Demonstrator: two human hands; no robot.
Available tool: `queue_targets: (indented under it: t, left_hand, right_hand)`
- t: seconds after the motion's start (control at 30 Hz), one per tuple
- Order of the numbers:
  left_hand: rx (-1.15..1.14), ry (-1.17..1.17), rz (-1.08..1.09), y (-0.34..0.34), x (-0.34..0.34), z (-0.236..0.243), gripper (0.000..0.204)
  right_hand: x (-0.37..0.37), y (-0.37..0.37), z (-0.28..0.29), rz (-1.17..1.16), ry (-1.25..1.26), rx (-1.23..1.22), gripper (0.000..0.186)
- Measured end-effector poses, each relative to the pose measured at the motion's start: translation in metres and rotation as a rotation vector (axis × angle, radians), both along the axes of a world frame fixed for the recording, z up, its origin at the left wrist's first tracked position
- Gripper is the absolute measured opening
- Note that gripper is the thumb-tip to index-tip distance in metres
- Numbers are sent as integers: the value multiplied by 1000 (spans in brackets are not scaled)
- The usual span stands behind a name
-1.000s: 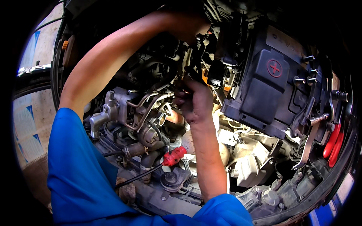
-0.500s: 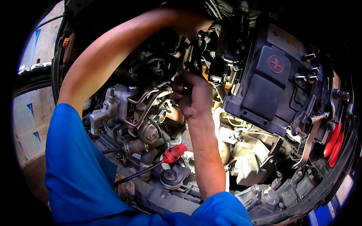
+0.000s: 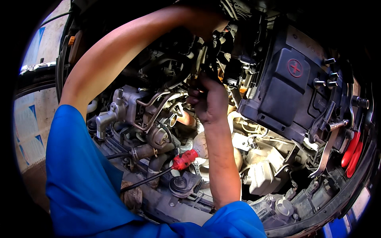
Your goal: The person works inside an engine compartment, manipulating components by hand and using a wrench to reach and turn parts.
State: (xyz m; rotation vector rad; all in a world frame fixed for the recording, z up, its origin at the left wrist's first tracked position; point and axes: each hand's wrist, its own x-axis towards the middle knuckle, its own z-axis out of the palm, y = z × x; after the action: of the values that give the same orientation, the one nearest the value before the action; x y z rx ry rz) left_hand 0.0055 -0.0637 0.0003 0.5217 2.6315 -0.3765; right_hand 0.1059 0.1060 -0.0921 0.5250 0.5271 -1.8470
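Head view: a dark, narrow part (image 3: 212,56) is lying between my hands, its length running from just above my nearer, curled right hand (image 3: 209,97) up toward my left hand (image 3: 208,23); I'm not managing to tell what either is pinching.

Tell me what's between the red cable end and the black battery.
In the head view, your right forearm crosses that stretch, with pale engine parts beyond it.

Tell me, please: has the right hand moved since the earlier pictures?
No, not visibly: the right hand keeps about the same place left of the black battery box; both shift together in view.
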Motion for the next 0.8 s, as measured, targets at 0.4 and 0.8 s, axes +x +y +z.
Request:
queue_targets:
  t: [0.4, 0.8]
  left_hand:
    - [-35, -90, -4, -1, -9, -5, 30]
    - [170, -47, 58, -27, -6, -42, 41]
  right_hand:
    - [3, 2, -20, -10, 73, 111, 9]
    - [-1, 11, -30, 180, 163, 43, 26]
